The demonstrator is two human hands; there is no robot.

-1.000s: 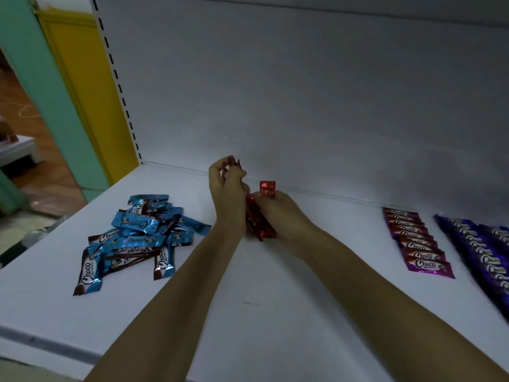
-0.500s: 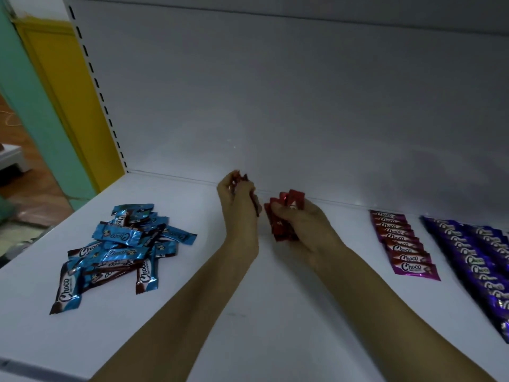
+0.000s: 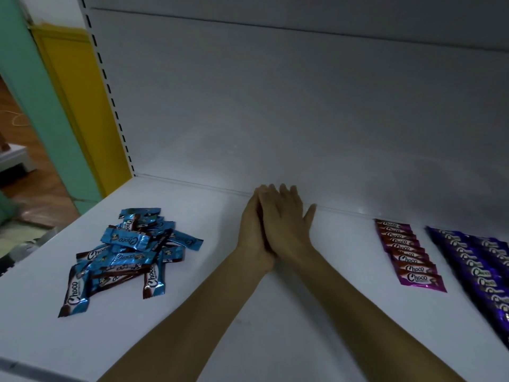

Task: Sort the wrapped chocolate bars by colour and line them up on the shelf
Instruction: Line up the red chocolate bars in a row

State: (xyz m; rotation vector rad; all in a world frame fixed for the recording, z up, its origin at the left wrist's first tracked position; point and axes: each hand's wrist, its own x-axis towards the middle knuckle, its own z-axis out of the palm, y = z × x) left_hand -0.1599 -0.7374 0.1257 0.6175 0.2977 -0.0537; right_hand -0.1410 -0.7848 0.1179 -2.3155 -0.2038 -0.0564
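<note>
Left hand point(image 3: 252, 232): fingers straight, set on edge against right hand, nothing seen held
Right hand point(image 3: 286, 224): flat, fingers extended, palm down by rear of shelf point(image 3: 275, 326)
Blue bars point(image 3: 124, 252): found heaped loose, left of hands
Magenta bars point(image 3: 407, 255): lined up, right of hands
Purple bars point(image 3: 479, 266): lined up, far right

Heap of blue-and-brown wrappers point(image 3: 125, 239): "Choco" in white script. Row of magenta wrappers point(image 3: 409, 260): "Choco". Lettering on purple wrappers point(image 3: 480, 268): too blurred to read.
</note>
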